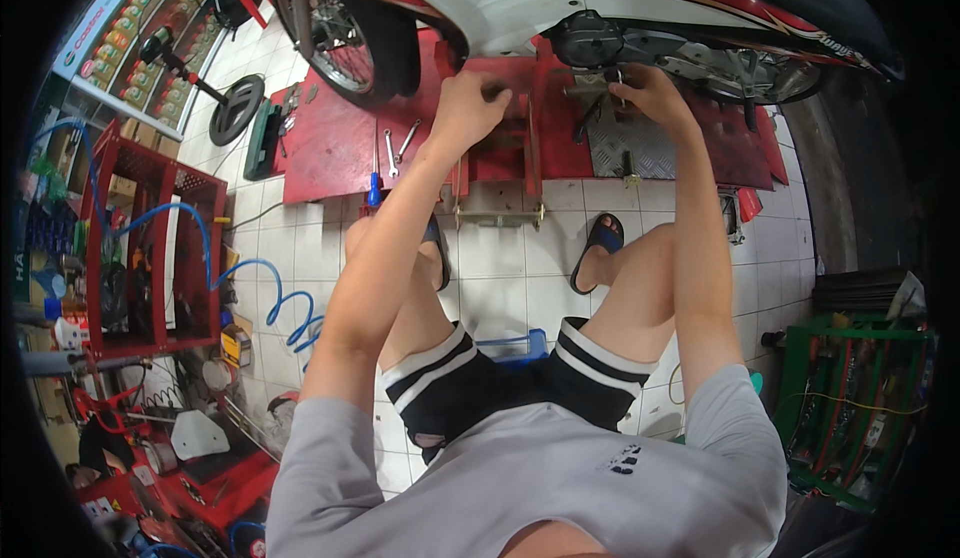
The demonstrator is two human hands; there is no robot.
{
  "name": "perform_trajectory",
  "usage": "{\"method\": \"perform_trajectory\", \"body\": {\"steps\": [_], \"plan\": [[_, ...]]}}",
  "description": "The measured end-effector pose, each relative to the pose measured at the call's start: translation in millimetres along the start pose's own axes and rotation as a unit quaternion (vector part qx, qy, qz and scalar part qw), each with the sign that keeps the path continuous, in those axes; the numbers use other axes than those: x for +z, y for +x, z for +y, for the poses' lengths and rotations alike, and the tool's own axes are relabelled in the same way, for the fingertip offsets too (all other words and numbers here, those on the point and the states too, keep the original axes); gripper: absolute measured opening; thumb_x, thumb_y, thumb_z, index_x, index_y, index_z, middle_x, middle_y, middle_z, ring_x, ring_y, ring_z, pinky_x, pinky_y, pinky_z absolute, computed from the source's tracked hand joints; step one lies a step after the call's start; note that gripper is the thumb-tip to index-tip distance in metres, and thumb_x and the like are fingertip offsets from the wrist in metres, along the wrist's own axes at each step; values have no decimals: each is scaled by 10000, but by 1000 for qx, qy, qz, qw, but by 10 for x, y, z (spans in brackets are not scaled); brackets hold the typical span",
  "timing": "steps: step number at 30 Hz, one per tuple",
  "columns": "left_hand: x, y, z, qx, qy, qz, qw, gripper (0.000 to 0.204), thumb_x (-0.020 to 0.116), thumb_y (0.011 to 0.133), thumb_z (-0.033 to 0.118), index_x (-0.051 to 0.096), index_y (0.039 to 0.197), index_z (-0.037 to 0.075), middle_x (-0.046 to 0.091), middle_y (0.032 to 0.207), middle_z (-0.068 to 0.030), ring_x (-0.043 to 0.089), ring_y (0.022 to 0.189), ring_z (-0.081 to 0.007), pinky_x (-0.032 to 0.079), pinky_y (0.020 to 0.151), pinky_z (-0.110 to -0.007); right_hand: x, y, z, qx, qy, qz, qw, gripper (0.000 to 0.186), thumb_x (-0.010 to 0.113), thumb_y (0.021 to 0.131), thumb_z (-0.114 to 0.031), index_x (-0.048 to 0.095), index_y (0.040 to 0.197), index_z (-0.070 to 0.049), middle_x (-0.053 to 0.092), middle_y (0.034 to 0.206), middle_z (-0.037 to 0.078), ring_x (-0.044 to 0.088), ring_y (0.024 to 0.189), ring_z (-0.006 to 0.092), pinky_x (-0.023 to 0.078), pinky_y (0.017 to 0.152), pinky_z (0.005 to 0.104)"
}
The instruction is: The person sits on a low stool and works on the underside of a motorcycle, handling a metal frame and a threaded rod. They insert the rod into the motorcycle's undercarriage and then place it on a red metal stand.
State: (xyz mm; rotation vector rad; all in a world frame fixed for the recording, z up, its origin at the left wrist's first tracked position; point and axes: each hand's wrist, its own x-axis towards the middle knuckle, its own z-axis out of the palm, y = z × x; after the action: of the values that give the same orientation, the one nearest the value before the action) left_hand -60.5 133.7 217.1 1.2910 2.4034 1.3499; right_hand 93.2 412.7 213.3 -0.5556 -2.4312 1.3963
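Observation:
A white, red and black motorbike (520, 3) stands across the top of the view, above a red lift platform (330, 158). Under its body, my left hand (468, 110) is beside the red upright frame of the lift, fingers curled; what lies in them, if anything, is hidden. My right hand (652, 96) is just below the engine (588, 40), with its fingers closed at a small shiny metal piece whose kind I cannot make out. On the platform, left of my left forearm, lie a blue-handled screwdriver (375, 190) and two wrenches (391, 155) (408, 139).
A patterned metal plate (625, 146) lies on the platform's right part. Leftward stand a red shelf cart (160, 238) and a coiled blue air hose (270, 293) hanging over the tiles. A green tool rack (850, 408) stands at the right. A round black base (237, 111) is near the platform's far left.

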Motion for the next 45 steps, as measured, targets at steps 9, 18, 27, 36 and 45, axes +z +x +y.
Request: {"method": "perform_trajectory", "body": {"steps": [9, 18, 27, 36, 45], "plan": [[717, 616, -525, 10, -131, 46, 990, 327, 666, 870, 117, 643, 1140, -66, 723, 1009, -167, 702, 973, -266, 542, 875, -339, 310, 443, 253, 27, 141, -11, 990, 546, 666, 920, -193, 465, 1348, 80, 589, 1235, 180, 631, 1027, 227, 566, 870, 329], [731, 781, -385, 11, -96, 8, 995, 357, 694, 841, 124, 637, 1137, -67, 718, 963, -198, 713, 922, -289, 559, 826, -333, 207, 592, 423, 56, 187, -66, 978, 555, 563, 982, -360, 456, 1401, -11, 645, 1111, 127, 663, 912, 189, 537, 793, 301], [834, 883, -333, 179, 102, 56, 977, 417, 692, 830, 156, 613, 1230, 74, 556, 1308, -152, 683, 865, -325, 566, 768, -396, 242, 589, 381, 52, 232, -64, 969, 537, 559, 990, -327, 443, 1423, -31, 619, 912, 59, 613, 808, 143, 489, 689, 261], [991, 989, -214, 164, 244, 16, 956, 286, 696, 837, 220, 666, 1084, 78, 587, 1241, -94, 678, 843, -307, 552, 712, -412, 70, 682, 463, 127, 165, -164, 964, 533, 449, 1007, -475, 649, 1022, 19, 591, 674, 55, 517, 555, 107, 411, 519, 243], [960, 1019, -182, 162, 239, 2, 957, 276, 693, 835, 220, 664, 1044, 44, 614, 1130, -87, 674, 820, -303, 539, 705, -410, 296, 647, 284, 134, 157, 35, 978, 656, 436, 963, -582, 686, 801, 2, 530, 538, 45, 513, 500, 140, 445, 529, 285]]}}
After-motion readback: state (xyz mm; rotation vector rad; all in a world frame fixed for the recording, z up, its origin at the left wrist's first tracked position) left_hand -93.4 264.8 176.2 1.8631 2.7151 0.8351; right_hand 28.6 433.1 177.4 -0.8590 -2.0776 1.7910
